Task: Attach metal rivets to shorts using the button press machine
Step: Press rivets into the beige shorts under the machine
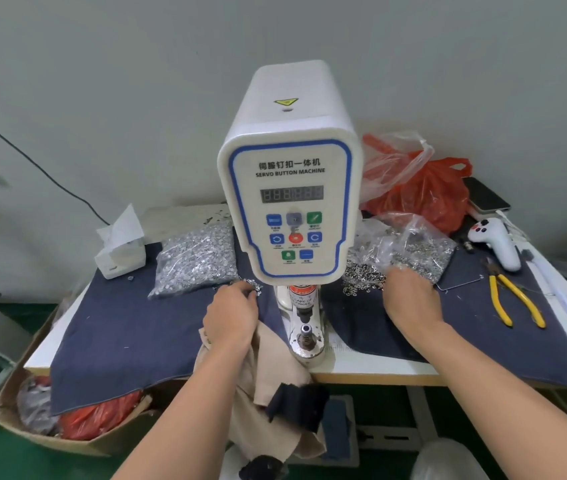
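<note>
The white servo button machine [290, 188] stands at the table's middle, its press post and lower die [306, 332] at the front edge. Beige shorts [275, 362] hang over the table edge left of the die. My left hand [232, 315] lies on the shorts' top, its fingertips in a small heap of silver rivets [253, 285]. My right hand [410, 299] reaches into a pile of small metal rings [361, 277] right of the machine; its fingertips are hidden. I cannot see whether either hand holds a piece.
Clear bags of metal parts lie at left [195, 259] and right [413, 247]. Dark blue cloth [129, 330] covers the table. Yellow pliers [514, 299], a white handheld device [497, 242], a phone [486, 197], red bags [427, 192] and a tissue box [121, 252] stand around.
</note>
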A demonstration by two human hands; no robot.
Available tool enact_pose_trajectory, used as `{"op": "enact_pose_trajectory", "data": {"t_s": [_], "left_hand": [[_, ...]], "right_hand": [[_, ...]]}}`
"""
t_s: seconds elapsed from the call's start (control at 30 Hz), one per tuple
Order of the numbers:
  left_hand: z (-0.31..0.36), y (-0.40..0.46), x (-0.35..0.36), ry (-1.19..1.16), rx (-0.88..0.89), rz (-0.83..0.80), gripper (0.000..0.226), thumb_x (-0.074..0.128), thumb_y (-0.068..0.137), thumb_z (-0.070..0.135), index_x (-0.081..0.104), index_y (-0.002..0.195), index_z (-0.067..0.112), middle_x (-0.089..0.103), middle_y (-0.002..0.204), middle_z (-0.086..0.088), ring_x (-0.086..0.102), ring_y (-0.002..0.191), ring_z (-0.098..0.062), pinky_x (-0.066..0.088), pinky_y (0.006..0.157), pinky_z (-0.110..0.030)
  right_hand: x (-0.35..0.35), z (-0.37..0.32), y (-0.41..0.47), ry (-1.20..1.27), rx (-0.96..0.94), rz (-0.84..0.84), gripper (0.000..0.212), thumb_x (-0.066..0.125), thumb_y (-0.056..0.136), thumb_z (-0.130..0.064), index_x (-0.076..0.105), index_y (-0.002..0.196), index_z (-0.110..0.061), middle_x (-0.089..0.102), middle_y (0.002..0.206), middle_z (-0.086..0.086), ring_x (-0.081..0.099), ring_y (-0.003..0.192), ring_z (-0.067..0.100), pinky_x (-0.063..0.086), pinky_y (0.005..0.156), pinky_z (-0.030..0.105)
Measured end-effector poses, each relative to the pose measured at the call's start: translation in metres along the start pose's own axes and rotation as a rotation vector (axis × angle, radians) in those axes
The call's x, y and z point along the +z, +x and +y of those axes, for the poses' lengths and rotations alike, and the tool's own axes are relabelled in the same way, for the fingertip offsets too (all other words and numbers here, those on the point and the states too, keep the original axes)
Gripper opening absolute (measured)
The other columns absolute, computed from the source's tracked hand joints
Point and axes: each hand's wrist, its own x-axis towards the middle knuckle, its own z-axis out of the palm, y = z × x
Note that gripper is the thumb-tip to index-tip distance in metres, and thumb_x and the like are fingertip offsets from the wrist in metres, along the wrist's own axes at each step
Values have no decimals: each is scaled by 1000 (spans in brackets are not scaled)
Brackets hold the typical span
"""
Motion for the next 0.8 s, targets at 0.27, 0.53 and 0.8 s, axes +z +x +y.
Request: {"op": "enact_pose_trajectory", "data": {"t_s": [0.27,0.53,0.8], "left_hand": [[-2,-6,-5,-157,-43,49,18,60,100,40,77,107,37,74,107,7,68,103,-27,52,80,-37],[-5,-22,-31,-377,17,-9,16,69,91,27,69,83,41,71,82,21,65,82,0,42,67,-22],[-11,-58,-38,-431,199,-109,16,71,90,27,79,80,36,74,86,32,68,87,11,47,76,-7]], "right_hand": [[4,9,-1,189,-20,70,26,63,101,-24,54,80,-12,69,88,15,68,89,41,45,67,41],[-24,-16,-25,760,106,-9,21,72,94,-32,73,82,-14,68,73,-1,62,68,21,48,65,34],[-31,-68,-68,1666,416,-684,17,71,93,-9,65,78,-5,48,59,0,32,42,6,21,36,17]]}}
